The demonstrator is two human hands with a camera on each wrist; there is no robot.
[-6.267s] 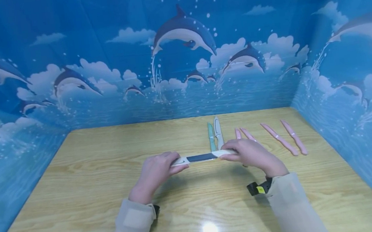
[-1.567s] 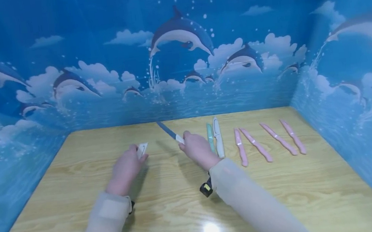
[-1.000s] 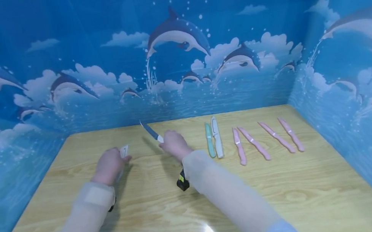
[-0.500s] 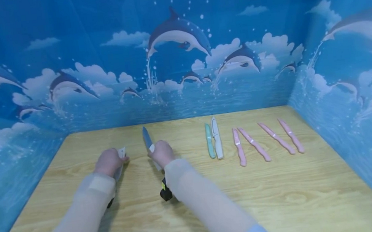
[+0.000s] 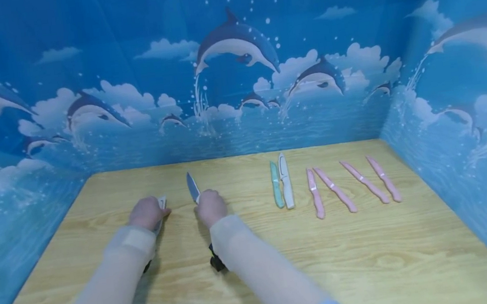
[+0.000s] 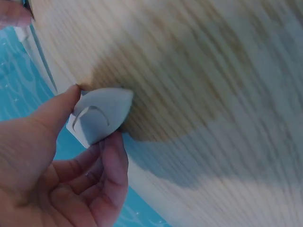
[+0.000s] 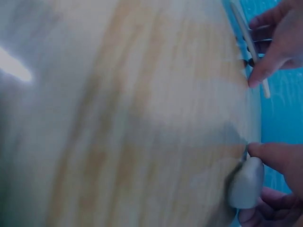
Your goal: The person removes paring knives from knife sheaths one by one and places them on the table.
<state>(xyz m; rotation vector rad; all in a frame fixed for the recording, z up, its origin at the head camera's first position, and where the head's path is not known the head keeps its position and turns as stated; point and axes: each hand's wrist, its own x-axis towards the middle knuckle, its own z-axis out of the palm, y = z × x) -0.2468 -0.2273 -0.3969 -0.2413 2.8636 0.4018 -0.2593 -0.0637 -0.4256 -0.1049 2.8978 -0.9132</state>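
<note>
While the left hand (image 5: pixel 144 214) pinches a white sheath (image 6: pixel 104 116) between its thumb and fingertips, I have the right hand (image 5: pixel 212 208) a little to its right, gripping a knife (image 5: pixel 193 187) by its white handle (image 7: pixel 247 185). The knife's blade is bare, dark blue, and points away from the right hand toward the far edge of the table (image 5: pixel 373 262). On my left wrist feed, a curved line shows on the sheath's face. On the right wrist feed, the rounded end of the handle sits between thumb and fingers, low over the wood; whether the knife touches the table I cannot tell from here. I see the two hands near each other yet apart, and the sheath apart from the blade.

Well to the right of the right hand lie a green knife (image 5: pixel 276 184) and a white knife (image 5: pixel 285 181), side by side. Farther right of that hand I count four pink knives (image 5: pixel 315 194) in two loose pairs. Pale sleeves (image 5: pixel 256 266) cover the arms behind the hands. Ahead of both hands, past the table, hangs a blue curtain (image 5: pixel 233 140) printed with dolphins.
</note>
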